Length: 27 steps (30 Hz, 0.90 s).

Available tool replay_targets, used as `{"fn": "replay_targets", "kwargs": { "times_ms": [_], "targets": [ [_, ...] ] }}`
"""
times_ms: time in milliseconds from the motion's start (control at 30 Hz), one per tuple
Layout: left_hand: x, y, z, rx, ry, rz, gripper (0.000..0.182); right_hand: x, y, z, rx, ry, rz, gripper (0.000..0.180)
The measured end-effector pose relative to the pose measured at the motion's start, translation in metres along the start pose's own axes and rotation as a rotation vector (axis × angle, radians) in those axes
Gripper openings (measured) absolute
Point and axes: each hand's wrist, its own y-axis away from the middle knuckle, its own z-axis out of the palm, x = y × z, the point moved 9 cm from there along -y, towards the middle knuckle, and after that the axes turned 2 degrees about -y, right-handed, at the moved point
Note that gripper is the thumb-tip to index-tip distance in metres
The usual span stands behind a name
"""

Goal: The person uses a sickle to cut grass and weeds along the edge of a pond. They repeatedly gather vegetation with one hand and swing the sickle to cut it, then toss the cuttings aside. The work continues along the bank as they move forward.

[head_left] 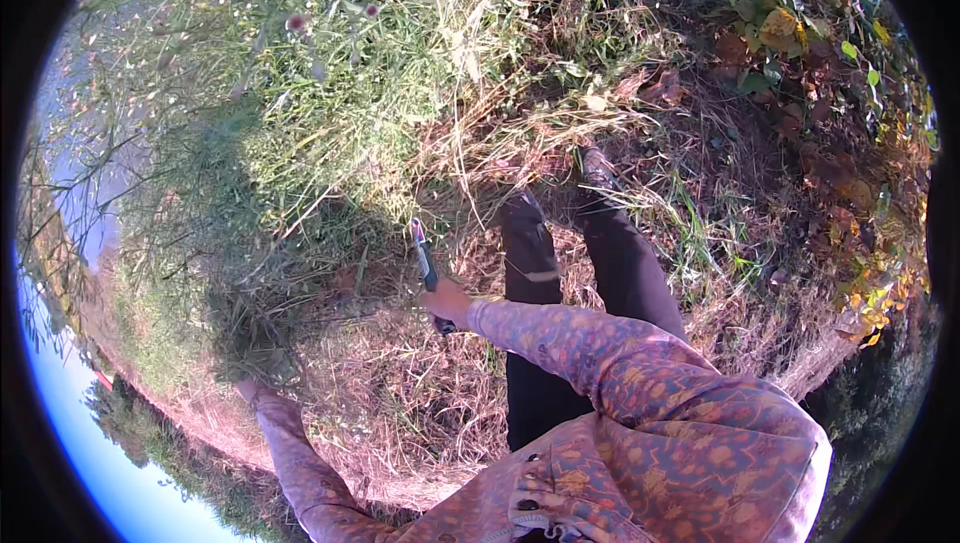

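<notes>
My right hand [448,301] is closed around the dark grip of a slim hand tool [424,261]. Its upper end points away from me into the grass, and I cannot make out a blade. At the left, my left hand [255,390] is at the base of a bunch of green weeds [251,340], with its fingers mostly hidden by the stems. The bunch reaches up in front of the hand and is blurred. Both arms wear patterned sleeves.
Dense standing grass and weeds [352,92] rise ahead. Cut dry stalks [420,385] litter the ground by my legs [536,265]. Yellowing leafy plants [862,303] grow at the right. Trees [124,423] and sky show at the lower left.
</notes>
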Motion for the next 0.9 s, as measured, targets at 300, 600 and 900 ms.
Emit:
{"fn": "replay_targets", "kwargs": {
  "times_ms": [300, 600, 900],
  "targets": [
    [0.116, 0.095, 0.117, -0.362, -0.289, 0.648, 0.064, -0.072, 0.048, -0.226, 0.478, -0.348, -0.270, 0.013],
    [0.492, 0.178, -0.184, -0.118, 0.690, 1.164, 0.027, -0.171, 0.078, -0.479, 1.099, -0.163, -0.851, 0.017],
    [0.671, 0.071, -0.235, 0.692, -0.324, 1.118, 0.071, -0.331, 0.111, -0.520, 0.980, -0.212, -1.240, 0.021]
  ]
}}
